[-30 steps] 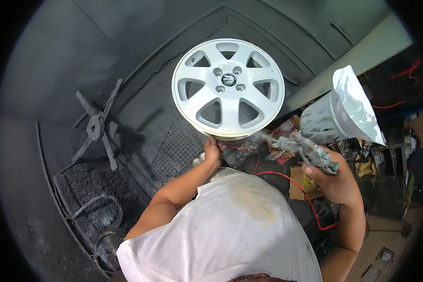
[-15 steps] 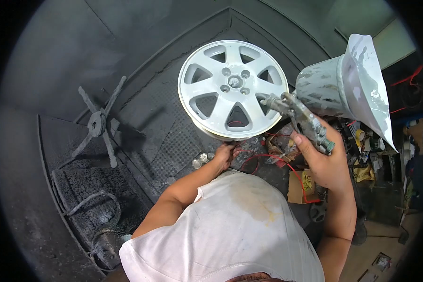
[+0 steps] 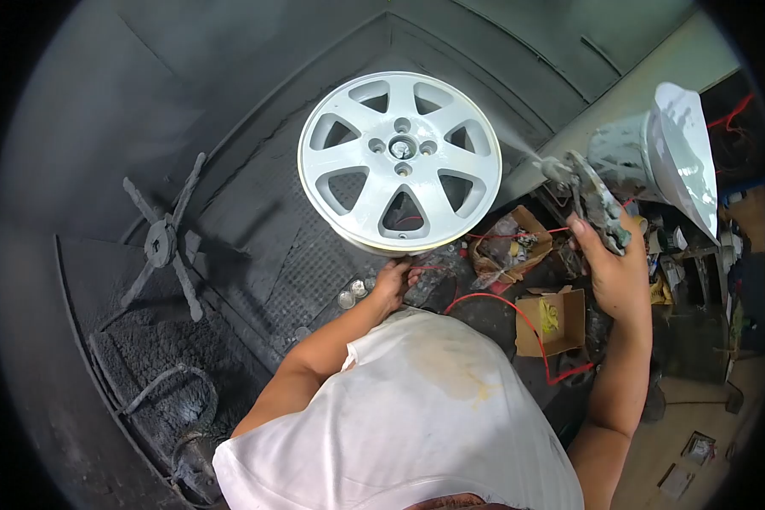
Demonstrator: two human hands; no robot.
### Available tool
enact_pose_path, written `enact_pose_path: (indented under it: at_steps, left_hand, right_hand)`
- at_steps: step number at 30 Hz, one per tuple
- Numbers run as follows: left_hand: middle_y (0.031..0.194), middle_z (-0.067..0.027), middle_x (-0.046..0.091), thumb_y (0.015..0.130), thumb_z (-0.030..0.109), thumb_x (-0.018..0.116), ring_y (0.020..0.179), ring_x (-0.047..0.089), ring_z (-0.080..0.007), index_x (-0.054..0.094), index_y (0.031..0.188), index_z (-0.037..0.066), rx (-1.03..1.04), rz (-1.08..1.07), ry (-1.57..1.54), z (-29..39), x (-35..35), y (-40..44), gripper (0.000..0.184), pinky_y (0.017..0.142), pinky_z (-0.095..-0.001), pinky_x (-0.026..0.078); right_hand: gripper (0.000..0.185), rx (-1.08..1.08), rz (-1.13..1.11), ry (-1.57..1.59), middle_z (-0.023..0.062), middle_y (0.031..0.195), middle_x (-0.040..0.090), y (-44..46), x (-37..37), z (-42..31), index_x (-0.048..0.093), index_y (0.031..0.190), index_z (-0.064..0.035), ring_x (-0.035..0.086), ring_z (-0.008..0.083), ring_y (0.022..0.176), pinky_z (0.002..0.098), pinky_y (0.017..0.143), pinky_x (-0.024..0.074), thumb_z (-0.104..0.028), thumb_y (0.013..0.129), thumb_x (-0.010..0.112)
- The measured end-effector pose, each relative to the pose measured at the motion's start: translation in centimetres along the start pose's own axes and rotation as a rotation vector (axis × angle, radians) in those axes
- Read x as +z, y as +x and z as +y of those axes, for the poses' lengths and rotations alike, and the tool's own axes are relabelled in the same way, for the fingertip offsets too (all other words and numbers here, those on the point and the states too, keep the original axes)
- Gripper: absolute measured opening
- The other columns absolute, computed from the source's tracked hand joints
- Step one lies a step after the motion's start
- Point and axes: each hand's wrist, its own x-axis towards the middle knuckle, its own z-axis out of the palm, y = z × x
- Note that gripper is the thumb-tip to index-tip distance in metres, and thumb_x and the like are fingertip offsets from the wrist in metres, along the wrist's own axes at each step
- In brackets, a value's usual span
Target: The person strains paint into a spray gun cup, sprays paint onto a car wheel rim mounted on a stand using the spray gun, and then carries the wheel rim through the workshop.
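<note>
A white-coated alloy wheel (image 3: 370,159) with several spokes is held up in front of me, its face toward me. My right hand (image 3: 616,276) is wrapped round a paint-stained spray gun (image 3: 599,204), right of the wheel. The gun's cup (image 3: 616,153) carries a wide, paint-smeared white sheet (image 3: 684,157) round its mouth. Pale mist leaves the nozzle toward the wheel's right edge. Below the wheel's lower rim, my left hand (image 3: 393,285) has its fingers curled; what they hold, if anything, is hidden. Whatever supports the wheel is also out of sight.
A grey four-armed stand (image 3: 159,244) is at left, above a crusted dark mat (image 3: 157,357). Open cardboard boxes (image 3: 527,340) and a red hose (image 3: 506,299) lie at lower right. Small round cans (image 3: 353,293) sit by my left hand. Dark booth walls (image 3: 255,68) rise behind.
The wheel has turned about its centre, shifting its bolt holes. The spray gun has moved right, away from the wheel, and mist now shows at its nozzle. My left hand remains below the rim.
</note>
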Motion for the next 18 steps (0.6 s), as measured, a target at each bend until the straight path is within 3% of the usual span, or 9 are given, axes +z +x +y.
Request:
enact_pose_path:
  at_steps: [4,9,12,14,15,18]
  left_hand:
    - [0.113,-0.0042,0.068,0.101,0.012,0.064,0.09,0.067,-0.0176,0.061,0.121,0.01,-0.02,-0.01,0.087,1.0,-1.3,-0.4,0.02,0.071,-0.0289,0.055]
    - [0.108,-0.003,0.069,0.101,0.016,0.067,0.086,0.067,-0.0152,0.061,0.126,0.007,-0.015,-0.027,0.184,2.8,-3.3,-1.1,0.027,0.072,-0.0276,0.056]
    - [0.103,-0.0043,0.07,0.099,0.013,0.07,0.086,0.066,-0.0148,0.065,0.119,0.005,-0.042,-0.047,0.325,3.4,-5.3,-0.6,0.022,0.073,-0.0282,0.055]
    - [0.099,-0.0054,0.071,0.097,0.009,0.071,0.084,0.065,-0.0132,0.068,0.111,0.002,-0.027,-0.05,0.645,3.5,-6.9,0.1,0.016,0.074,-0.027,0.054]
    - [0.099,-0.0054,0.071,0.097,0.009,0.071,0.084,0.065,-0.0132,0.068,0.111,0.002,-0.029,-0.049,0.648,3.6,-7.6,0.3,0.016,0.074,-0.027,0.054]
    - [0.095,-0.0059,0.072,0.096,0.007,0.072,0.082,0.064,-0.0127,0.07,0.105,0.0,-0.001,-0.123,0.804,4.3,-8.8,0.5,0.011,0.075,-0.0263,0.054]
  right_hand:
    - [0.043,0.097,0.002,0.129,0.0043,0.116,0.071,-1.6,-2.2,1.8,0.061,0.134,-0.003,0.064,0.0089,0.094,0.0238,0.062,0.0502,-0.022,0.097,0.07]
    - [0.034,0.159,0.0,0.085,0.0031,0.104,0.071,-1.3,-3.2,2.1,0.065,0.125,-0.0027,0.063,0.008,0.085,0.0237,0.062,0.049,-0.021,0.097,0.071]
    - [0.03,0.14,0.044,0.099,0.0016,0.092,0.069,-0.8,-2.5,1.1,0.067,0.119,-0.0022,0.061,0.0069,0.079,0.0232,0.063,0.0478,-0.02,0.096,0.073]
    - [0.022,0.193,0.015,0.104,0.0001,0.085,0.065,-0.9,-1.9,-1.2,0.068,0.11,-0.0007,0.058,0.0072,0.074,0.0236,0.064,0.0466,-0.01,0.091,0.072]
    - [0.022,0.196,0.017,0.107,0.0001,0.085,0.065,-1.3,-1.8,-1.9,0.068,0.11,-0.0007,0.058,0.0072,0.074,0.0236,0.064,0.0466,-0.01,0.091,0.072]
    - [0.024,0.237,-0.106,0.252,0.0022,0.084,0.066,-2.5,-1.8,-4.1,0.067,0.101,0.0022,0.056,0.0102,0.075,0.0263,0.069,0.0465,-0.001,0.077,0.065]
